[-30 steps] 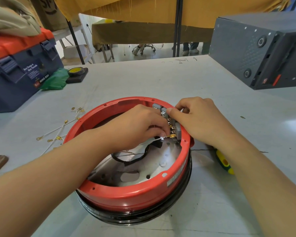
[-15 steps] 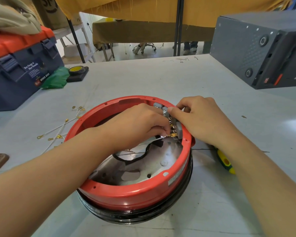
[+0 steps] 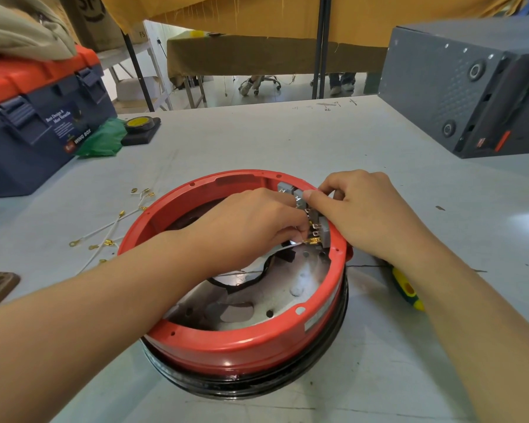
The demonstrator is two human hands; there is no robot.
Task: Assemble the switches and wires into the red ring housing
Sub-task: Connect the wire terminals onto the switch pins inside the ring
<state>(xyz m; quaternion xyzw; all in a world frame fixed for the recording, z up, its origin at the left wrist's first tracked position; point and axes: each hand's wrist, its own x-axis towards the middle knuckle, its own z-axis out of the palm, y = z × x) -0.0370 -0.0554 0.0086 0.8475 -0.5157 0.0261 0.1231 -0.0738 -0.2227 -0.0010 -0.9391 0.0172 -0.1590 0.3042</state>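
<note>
**Two hands busy at the red ring**

The red ring housing (image 3: 226,346) sits flat in the middle of the frame on a gray table (image 3: 257,138), open side up, stacked on a black ring (image 3: 251,386). Inside it you can see a shiny metal plate (image 3: 287,285) w/ holes and a black wire (image 3: 251,279) that curls across it.

A row of gray switches (image 3: 300,199) w/ gold tabs runs along the inner wall at the ring's upper right. The row goes from upper left to lower right.

The left hand (image 3: 251,227) reaches into the ring. Its fingers are curled and pinch a white wire (image 3: 284,247) w/ a gold end (right at the lowest switch). The right hand (image 3: 364,212) rests over the rim, fingers bent, thumb and fingertip pinching the switches.

More white wires (image 3: 110,230) w/ gold ends lie on the table, left of the ring. A yellow and green tool (image 3: 406,290) lies to the right, partly under the arm.

Upper left: a blue toolbox (image 3: 28,132) w/ a red lid, shut. Its label reads "WING BOX". Upper right: a dark gray box (image 3: 458,87).
</note>
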